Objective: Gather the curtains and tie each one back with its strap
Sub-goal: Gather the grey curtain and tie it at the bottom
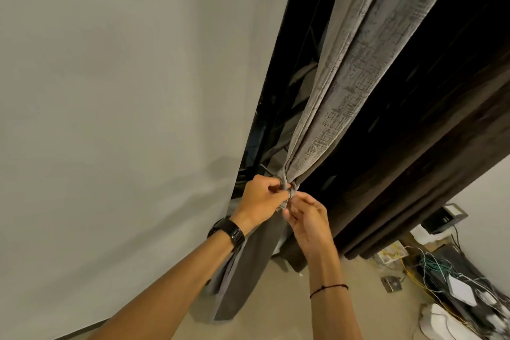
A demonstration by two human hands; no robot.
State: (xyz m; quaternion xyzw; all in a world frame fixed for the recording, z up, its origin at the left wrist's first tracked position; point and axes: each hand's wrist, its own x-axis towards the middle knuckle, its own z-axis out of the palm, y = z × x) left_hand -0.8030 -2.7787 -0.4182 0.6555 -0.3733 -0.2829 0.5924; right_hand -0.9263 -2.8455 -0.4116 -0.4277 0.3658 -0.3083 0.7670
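Note:
A grey textured curtain point(353, 63) hangs gathered into a narrow bunch beside a dark window. A grey strap point(290, 193) is wrapped around the bunch at its pinched waist. My left hand point(262, 199), with a black watch on its wrist, pinches the strap at the left side of the knot. Just below and to the right, my right hand point(306, 218) holds the strap's loose end between its fingertips. Below the strap the curtain's lower part point(242, 279) hangs down to the floor. A second, dark brown curtain point(441, 146) hangs to the right.
A plain pale wall point(124, 119) fills the left. At lower right the floor holds a tangle of cables point(441, 273), a white box point(461, 290), a black device point(444, 218) and a small metal plate point(392, 283).

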